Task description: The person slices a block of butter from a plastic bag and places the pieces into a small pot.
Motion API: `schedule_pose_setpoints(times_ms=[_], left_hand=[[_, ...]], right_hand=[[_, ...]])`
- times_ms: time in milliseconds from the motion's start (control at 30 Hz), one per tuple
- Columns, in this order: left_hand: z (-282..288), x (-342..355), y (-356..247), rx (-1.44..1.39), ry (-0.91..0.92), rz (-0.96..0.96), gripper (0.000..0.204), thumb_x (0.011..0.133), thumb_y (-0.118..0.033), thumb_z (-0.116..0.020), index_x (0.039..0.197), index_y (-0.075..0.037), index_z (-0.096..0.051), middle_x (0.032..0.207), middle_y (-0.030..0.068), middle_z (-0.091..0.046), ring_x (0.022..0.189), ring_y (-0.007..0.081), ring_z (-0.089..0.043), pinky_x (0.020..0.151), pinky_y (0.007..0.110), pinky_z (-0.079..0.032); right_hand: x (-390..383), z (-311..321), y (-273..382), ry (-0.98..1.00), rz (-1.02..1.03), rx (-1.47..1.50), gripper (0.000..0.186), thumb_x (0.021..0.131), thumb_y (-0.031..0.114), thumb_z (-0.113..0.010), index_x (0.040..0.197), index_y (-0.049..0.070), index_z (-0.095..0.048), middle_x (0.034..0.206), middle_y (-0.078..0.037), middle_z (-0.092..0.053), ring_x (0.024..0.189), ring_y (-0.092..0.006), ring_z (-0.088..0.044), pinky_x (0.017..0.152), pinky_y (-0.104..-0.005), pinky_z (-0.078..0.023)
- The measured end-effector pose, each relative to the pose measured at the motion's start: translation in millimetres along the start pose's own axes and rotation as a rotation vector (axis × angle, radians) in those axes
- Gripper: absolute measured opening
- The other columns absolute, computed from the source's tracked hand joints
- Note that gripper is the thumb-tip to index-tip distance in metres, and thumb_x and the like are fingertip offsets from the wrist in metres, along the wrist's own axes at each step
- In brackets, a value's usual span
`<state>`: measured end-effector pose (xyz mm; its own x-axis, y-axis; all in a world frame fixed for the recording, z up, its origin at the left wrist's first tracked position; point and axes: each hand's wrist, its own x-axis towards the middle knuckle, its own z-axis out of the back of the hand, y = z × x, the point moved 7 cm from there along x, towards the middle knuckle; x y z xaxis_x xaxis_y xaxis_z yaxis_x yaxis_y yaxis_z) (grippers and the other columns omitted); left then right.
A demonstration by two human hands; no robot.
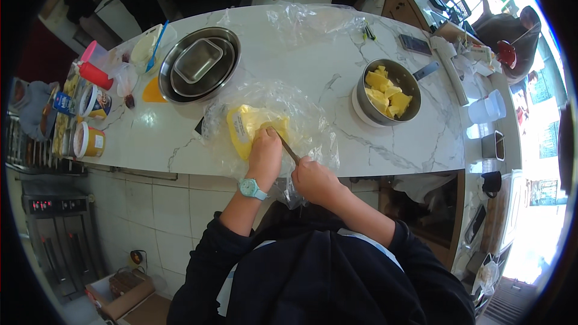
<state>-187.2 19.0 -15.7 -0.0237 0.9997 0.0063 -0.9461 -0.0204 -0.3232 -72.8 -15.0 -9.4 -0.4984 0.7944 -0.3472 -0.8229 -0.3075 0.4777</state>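
A yellow block of butter (pixel 241 129) in a wrapper with a white label lies on a crumpled clear plastic bag (pixel 316 123) at the counter's near edge. My left hand (pixel 265 154), with a pale green watch on its wrist, is closed over the block's right part. In my right hand (pixel 314 179) is the handle of a knife (pixel 289 147). Its blade points up and left to the butter by my left fingers, which hide the tip. To the right, a steel saucepan (pixel 369 73) with yellow butter chunks stands on a round white base (pixel 363 115).
Nested steel bowls (pixel 165 66) stand at the left back of the marble counter (pixel 301 48). Tubs (pixel 90 141), a red bottle (pixel 95 76) and a blue spatula (pixel 158 45) are farther left. A phone (pixel 415 44) and plastic cups (pixel 484 108) lie to the right.
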Motion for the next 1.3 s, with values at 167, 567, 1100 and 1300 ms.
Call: schedule_pose_setpoints(times_ms=[167,567,1100,1300], left_hand=[[-2.5,-2.1,1.9,0.019,-0.009,0.003,0.025,0.083,0.001,-0.056,0.105,0.01,-0.05,0.101,0.0245,-0.057,0.088,0.0364,-0.064,0.073,0.039,-0.054],[40.8,7.7,-8.9,0.106,-0.015,-0.031,0.047,0.071,-0.016,-0.077,0.11,0.003,-0.058,0.098,0.017,-0.066,0.094,0.0337,-0.062,0.084,0.039,-0.049],[98.1,29.2,-76.2,-0.363,0.013,-0.249,0.03,0.075,-0.01,-0.076,0.104,-0.004,-0.067,0.092,0.0124,-0.069,0.081,0.0231,-0.066,0.075,0.031,-0.053],[82.2,89.9,-183.9,-0.71,-0.02,-0.552,0.036,0.077,-0.014,-0.078,0.11,-0.006,-0.068,0.104,0.0115,-0.07,0.09,0.0182,-0.068,0.081,0.03,-0.053]], right_hand=[[2.2,-41.3,-14.5,-0.034,-0.041,-0.1,0.021,0.092,0.014,-0.046,0.091,-0.007,-0.051,0.077,-0.026,-0.066,0.072,-0.0341,-0.071,0.06,-0.04,-0.057],[-38.4,44.4,-44.8,-0.047,0.061,0.235,0.03,0.094,0.03,-0.047,0.094,0.0,-0.05,0.067,-0.024,-0.061,0.066,-0.0471,-0.059,0.065,-0.0556,-0.048],[-125.1,155.6,-144.5,-0.35,-0.165,0.401,0.026,0.097,0.023,-0.051,0.088,-0.001,-0.045,0.064,-0.025,-0.054,0.062,-0.0458,-0.053,0.057,-0.0493,-0.04],[-157.8,204.3,-176.3,-0.675,-0.261,0.46,0.024,0.097,0.021,-0.051,0.089,-0.001,-0.049,0.058,-0.018,-0.047,0.052,-0.0324,-0.043,0.052,-0.0388,-0.037]])
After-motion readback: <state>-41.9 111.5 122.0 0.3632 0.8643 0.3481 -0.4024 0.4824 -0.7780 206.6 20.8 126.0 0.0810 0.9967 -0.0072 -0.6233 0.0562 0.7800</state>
